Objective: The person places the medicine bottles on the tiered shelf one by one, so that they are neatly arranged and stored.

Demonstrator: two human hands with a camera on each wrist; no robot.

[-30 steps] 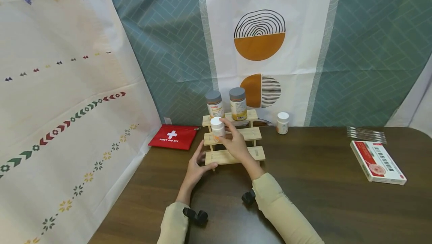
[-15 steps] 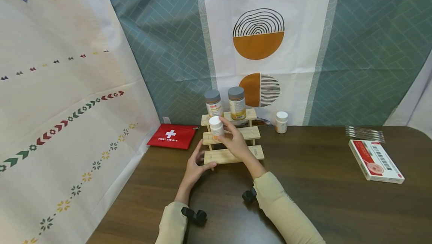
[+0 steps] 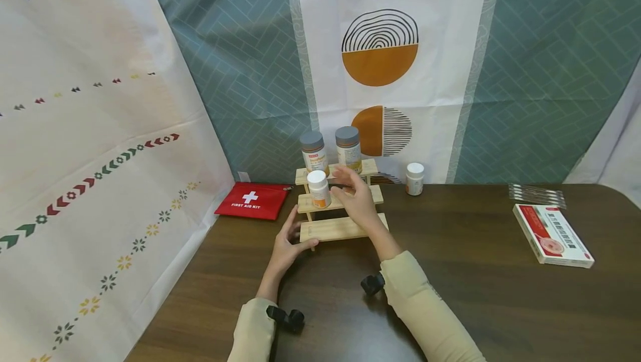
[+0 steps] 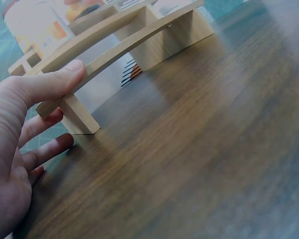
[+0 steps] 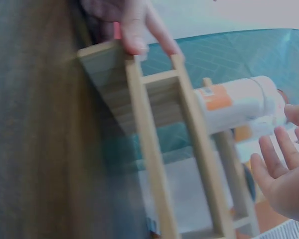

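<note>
A three-step wooden display rack [image 3: 345, 229] stands on the table. My left hand [image 3: 287, 244] grips the left end of its lowest step; in the left wrist view the thumb lies over the wood [image 4: 134, 42] with fingers below. Upright at the left of the middle step is a white-capped pill bottle [image 3: 319, 189]. Just right of it is my right hand [image 3: 359, 201], fingers spread and holding nothing; the right wrist view shows a gap between this hand [image 5: 289, 179] and the bottle [image 5: 234, 102]. Two grey-lidded jars [image 3: 315, 153] occupy the top step.
Left of the rack lies a red first aid pouch [image 3: 252, 201]. Another white pill bottle [image 3: 414, 179] stands to the right, by the curtain [image 3: 380, 89]. Farther right are a medicine box [image 3: 553, 235] and a pack of cotton swabs [image 3: 537, 195] on the brown table [image 3: 466, 273].
My right hand has let go of the white pill bottle and moved slightly right of it, fingers opening. The bottle now stands on the middle step. The left hand keeps its hold on the rack.
</note>
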